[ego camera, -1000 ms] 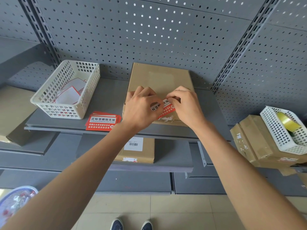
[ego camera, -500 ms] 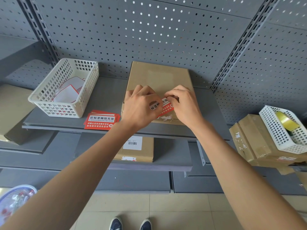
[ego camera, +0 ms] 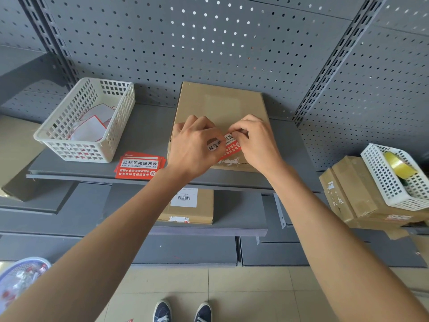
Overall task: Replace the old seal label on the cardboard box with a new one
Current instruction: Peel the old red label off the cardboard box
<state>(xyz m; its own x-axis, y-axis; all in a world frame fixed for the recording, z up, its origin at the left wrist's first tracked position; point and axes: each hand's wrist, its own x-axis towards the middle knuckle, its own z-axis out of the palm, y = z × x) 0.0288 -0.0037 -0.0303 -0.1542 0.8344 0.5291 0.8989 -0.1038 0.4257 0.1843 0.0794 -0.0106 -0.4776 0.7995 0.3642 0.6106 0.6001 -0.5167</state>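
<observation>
A flat brown cardboard box lies on the grey shelf. Over its near edge both hands hold a red and white seal label. My left hand grips the label's left end, with a white strip curled over the fingers. My right hand pinches its upper right corner between thumb and forefinger. White torn label residue shows on the box's front face below the hands. Whether the label sticks to the box is hidden by the hands.
A stack of red seal labels lies left of the box. A white basket with peeled backing sheets stands further left. At right, a basket with a tape roll sits on another box. A labelled box rests below.
The hands stay at the box's near edge. The right fingers have shifted slightly along the label's top corner, and the view has tilted a little.
</observation>
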